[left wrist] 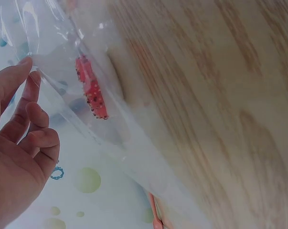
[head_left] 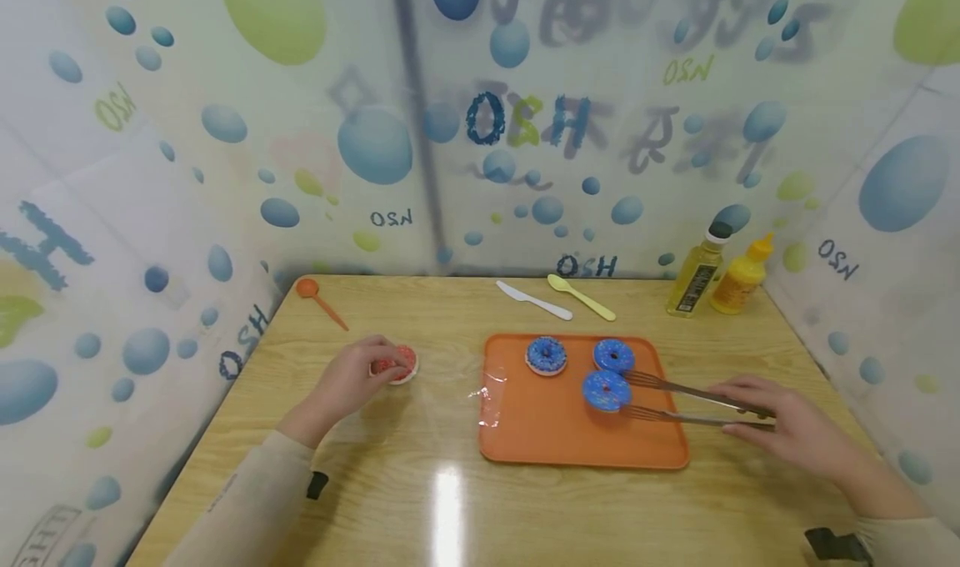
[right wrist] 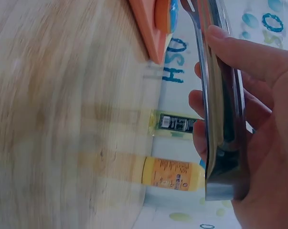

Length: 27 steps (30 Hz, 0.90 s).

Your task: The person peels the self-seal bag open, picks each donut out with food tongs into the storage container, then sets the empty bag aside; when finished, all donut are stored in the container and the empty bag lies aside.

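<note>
My left hand [head_left: 352, 379] is at the left of the table, thumb and fingertip pinching the edge of a clear plastic bag [left wrist: 120, 129]. A red-iced donut [head_left: 405, 364] shows beside those fingers; in the left wrist view the red donut [left wrist: 92, 88] appears through the plastic. My right hand [head_left: 787, 425] grips metal tongs [right wrist: 222, 114]. The spread, slotted ends of the tongs [head_left: 697, 393] reach over an orange tray [head_left: 540, 446], at the right edge of a blue sprinkled donut [head_left: 606, 390]. Whether they squeeze it, I cannot tell. Two more blue donuts [head_left: 546, 355] lie on the tray.
An orange spoon [head_left: 322, 303] lies at the back left. A white knife [head_left: 532, 300] and a yellow spoon [head_left: 581, 297] lie behind the tray. An oil bottle [head_left: 696, 275] and a yellow squeeze bottle [head_left: 741, 279] stand at the back right. Patterned curtains surround the table.
</note>
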Available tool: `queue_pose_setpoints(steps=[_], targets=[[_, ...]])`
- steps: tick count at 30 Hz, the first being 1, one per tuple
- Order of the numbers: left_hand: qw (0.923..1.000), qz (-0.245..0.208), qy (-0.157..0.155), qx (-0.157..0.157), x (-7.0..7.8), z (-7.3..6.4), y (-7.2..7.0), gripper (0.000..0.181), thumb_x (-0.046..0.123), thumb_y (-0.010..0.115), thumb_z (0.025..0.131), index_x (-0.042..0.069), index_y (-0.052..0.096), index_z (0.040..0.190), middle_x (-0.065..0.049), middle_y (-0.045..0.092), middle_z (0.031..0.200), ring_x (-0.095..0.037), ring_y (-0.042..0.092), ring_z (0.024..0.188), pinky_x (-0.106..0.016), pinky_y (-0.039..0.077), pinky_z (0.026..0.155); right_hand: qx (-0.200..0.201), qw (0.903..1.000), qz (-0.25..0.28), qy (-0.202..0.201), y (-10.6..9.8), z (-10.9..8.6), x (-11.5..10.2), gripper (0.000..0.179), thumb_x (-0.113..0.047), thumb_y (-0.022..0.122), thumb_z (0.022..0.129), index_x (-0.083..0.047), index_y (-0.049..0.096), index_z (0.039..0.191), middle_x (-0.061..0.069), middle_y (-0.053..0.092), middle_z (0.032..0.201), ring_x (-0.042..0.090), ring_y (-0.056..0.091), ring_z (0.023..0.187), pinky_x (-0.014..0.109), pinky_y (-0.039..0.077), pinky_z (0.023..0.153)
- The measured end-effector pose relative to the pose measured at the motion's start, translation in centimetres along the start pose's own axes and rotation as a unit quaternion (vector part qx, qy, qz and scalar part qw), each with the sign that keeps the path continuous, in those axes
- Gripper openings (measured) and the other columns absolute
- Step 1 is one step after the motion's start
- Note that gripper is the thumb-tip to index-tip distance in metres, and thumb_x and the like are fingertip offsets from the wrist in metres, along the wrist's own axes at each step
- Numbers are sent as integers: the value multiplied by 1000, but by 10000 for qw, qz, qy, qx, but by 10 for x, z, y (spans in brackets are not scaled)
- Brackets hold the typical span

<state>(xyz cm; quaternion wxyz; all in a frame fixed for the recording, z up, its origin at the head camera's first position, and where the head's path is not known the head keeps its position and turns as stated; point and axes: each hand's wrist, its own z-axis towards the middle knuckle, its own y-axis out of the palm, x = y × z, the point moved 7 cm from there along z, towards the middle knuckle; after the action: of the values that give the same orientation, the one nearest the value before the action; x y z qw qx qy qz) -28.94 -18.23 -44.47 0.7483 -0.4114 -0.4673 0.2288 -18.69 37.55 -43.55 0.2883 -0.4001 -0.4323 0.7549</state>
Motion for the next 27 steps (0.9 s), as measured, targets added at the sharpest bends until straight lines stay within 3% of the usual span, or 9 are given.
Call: queue_pose_setpoints(steps=[12,21,27], targets=[[10000,44,-81,-35,1,-1,-3,11,13,78,93,23,80,99,5,68,104,-9,48,72,-25,45,63,-47,9997,152,-194,-3,-10,10,58,-9,91,74,-20,71,128,-7,69,117,2,64,93,17,52,72],[9999,-3,-98,-22,2,-1,-4,13,11,78,93,22,79,99,5,68,105,-9,49,72,-26,46,63,-194,9995,52,-228,-1,-15,17,60,-11,93,72,-21,72,127,-8,70,115,-1,64,97,18,53,73],[9999,24,-92,-52,2,-1,-3,12,13,78,93,23,79,99,5,68,105,-9,50,73,-26,46,64,-356,9993,27,80,1,-19,24,62,-14,94,72,-24,71,128,-6,69,117,-3,63,98,25,56,71]])
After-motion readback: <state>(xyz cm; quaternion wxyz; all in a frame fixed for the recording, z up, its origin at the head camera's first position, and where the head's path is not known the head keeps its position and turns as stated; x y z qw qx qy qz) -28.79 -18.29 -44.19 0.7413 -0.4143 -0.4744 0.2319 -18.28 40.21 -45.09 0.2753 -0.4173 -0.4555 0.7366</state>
